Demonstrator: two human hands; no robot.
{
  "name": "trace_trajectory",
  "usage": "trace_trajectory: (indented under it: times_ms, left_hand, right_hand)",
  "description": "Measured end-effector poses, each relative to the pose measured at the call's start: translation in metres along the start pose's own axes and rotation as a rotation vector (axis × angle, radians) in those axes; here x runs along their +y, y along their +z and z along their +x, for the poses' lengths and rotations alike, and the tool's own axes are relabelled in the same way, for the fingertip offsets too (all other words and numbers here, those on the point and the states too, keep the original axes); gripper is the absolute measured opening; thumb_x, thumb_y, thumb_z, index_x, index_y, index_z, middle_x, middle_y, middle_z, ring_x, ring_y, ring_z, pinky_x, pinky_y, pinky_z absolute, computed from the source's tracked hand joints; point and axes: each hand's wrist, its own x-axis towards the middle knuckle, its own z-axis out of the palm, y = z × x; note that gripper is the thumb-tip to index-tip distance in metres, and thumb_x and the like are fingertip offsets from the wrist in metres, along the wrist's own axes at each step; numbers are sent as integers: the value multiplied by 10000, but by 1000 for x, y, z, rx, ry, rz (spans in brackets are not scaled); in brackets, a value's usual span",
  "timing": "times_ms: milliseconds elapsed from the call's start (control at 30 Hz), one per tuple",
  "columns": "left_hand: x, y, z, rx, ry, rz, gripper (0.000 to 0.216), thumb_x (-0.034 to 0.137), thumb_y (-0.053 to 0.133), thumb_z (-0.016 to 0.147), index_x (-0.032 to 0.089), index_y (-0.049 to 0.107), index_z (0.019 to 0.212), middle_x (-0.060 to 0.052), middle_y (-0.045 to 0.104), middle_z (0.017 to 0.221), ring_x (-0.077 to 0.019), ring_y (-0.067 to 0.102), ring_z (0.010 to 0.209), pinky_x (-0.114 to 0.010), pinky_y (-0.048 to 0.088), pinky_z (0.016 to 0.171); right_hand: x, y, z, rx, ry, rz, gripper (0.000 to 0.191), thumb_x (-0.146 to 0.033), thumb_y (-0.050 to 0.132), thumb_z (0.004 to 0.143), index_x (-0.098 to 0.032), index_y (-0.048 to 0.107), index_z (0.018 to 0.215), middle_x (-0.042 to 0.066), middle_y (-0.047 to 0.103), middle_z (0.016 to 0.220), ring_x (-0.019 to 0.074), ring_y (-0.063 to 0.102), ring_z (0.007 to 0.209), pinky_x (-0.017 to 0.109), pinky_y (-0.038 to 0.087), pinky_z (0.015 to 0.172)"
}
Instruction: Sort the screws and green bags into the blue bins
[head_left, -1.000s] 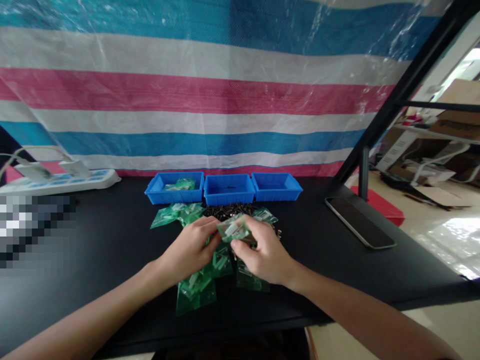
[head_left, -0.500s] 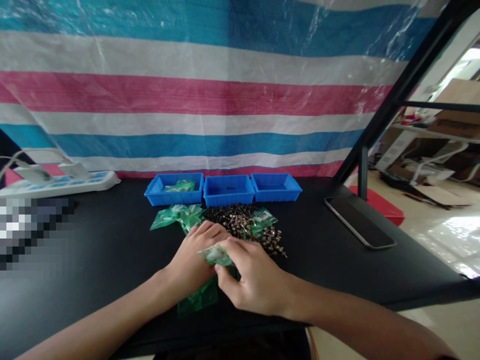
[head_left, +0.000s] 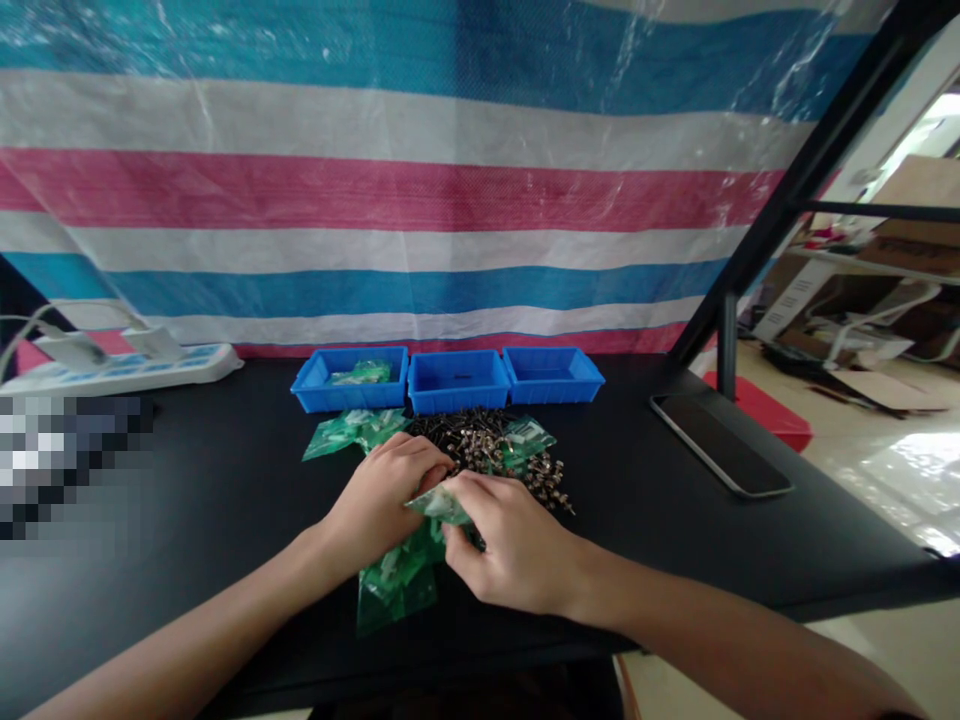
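Observation:
My right hand [head_left: 517,545] is closed, with a small green plastic packet [head_left: 441,503] pinched between thumb and fingers. Just left of it, my left hand [head_left: 394,490] has bent fingers pressed together at the near edge of the screw pile. Its fingertips are hidden, so what they hold cannot be made out. Beyond both hands lies the pile of loose screws [head_left: 480,445], dark at the back and brassy at the front right. More green packets [head_left: 401,575] lie under and below my hands, others [head_left: 352,430] at the back left, and one [head_left: 527,438] on the pile.
Three blue trays stand in a row behind the pile; the left tray [head_left: 349,398] contains green packets, beside the middle tray [head_left: 459,398] and right tray [head_left: 555,390]. A phone [head_left: 720,445] lies at right, a power strip [head_left: 127,370] at left. Striped sheeting [head_left: 420,190] hangs behind.
My left hand has drawn slightly left and up, uncovering more of the green packets below. My right hand, with its packet, has shifted slightly right and up.

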Motion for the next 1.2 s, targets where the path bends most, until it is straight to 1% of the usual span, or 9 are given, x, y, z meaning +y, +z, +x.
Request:
trace_trajectory:
  times_ms: [167,267,433,633,733,833,967,1067,1200]
  left_hand:
    - [8,5,0,-23,-15,93,263,98,481,737,198,603,948,-48,593,953,-209,493,908,-354,399,816]
    - [14,6,-2,-31,-11,116,231,132,498,751,220,598,939,-40,575,963,-206,474,926,-350,393,830]
    - [18,6,-4,-37,-21,111,191,164,503,757,222,590,917,-36,560,971,-206,459,934,-355,385,844]
    - [12,0,-4,-33,0,57,269,146,525,701,203,593,955,-44,574,973,-221,474,927,-358,393,819]
    - [7,-5,-3,-1,26,23,305,116,526,659,187,595,948,-51,587,969,-223,494,909,-357,396,809]
    - [4,-9,-1,44,17,-10,291,72,475,682,173,602,923,-54,607,923,-207,519,870,-347,399,797]
    - [4,-10,1,79,0,-20,223,117,434,774,179,613,893,-52,621,867,-194,538,832,-339,408,782]
    - [6,-6,1,64,13,-10,183,152,476,769,191,623,869,-48,622,865,-195,541,832,-334,414,780]
    - [9,-2,0,37,-3,8,174,181,487,776,198,627,877,-47,618,881,-199,533,855,-327,420,774]
  right_hand:
    - [0,4,0,31,-39,44,165,-119,470,758,-147,528,911,70,618,851,175,590,807,293,480,773]
    - [-3,5,0,68,-83,78,178,-119,470,779,-144,530,945,67,619,852,171,582,823,287,480,777]
    - [-5,3,1,111,-162,120,231,-114,450,808,-152,517,1025,66,610,963,158,554,907,276,455,848]
    - [-5,2,1,-17,-98,-19,222,-127,450,802,-147,538,1004,64,584,880,175,545,862,295,454,825]
    - [-2,2,1,-47,-66,-42,227,-123,455,792,-148,537,1003,69,583,901,181,551,870,301,449,831]
    - [2,1,2,-13,-36,2,229,-114,456,775,-143,532,989,79,590,908,183,563,858,299,455,812]
    - [5,1,2,75,-46,64,168,-119,469,755,-153,527,909,64,589,852,169,563,807,278,466,766]
    - [0,2,2,99,-97,123,127,-125,467,756,-165,515,866,40,572,792,148,553,743,252,471,717]
    - [-5,2,0,86,-132,137,154,-114,475,750,-147,520,894,46,575,779,149,554,733,244,464,712]
